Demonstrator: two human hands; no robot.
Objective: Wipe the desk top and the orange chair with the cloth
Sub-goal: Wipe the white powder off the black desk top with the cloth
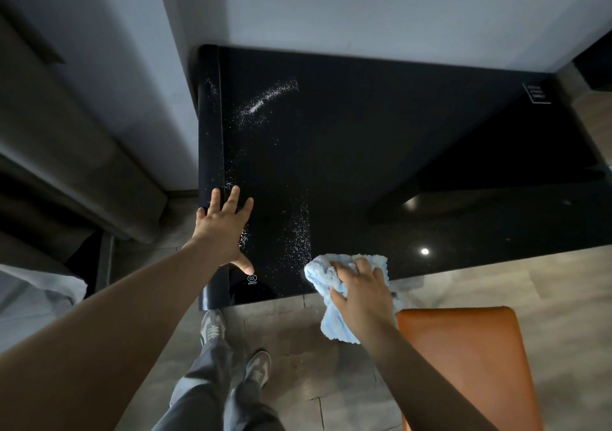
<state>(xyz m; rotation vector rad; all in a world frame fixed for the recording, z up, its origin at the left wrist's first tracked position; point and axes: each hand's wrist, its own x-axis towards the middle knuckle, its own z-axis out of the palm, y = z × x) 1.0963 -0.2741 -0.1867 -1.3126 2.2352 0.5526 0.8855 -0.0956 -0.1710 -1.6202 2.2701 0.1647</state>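
Observation:
A glossy black desk top (pixel 397 152) fills the middle of the view, with white specks (pixel 268 99) scattered over its left part. My left hand (pixel 225 228) lies flat with spread fingers on the desk's near left corner. My right hand (pixel 361 291) grips a light blue cloth (pixel 321 273) at the desk's front edge; part of the cloth hangs below the edge. The orange chair (pixel 463 358) stands at the lower right, just right of my right forearm.
A white wall (pixel 364 7) runs behind the desk. Grey curtains (pixel 66 132) hang at the left. A small white label (pixel 536 93) sits on the desk's far right corner. My legs and shoes (pixel 231 348) stand on the tiled floor (pixel 298 348) before the desk.

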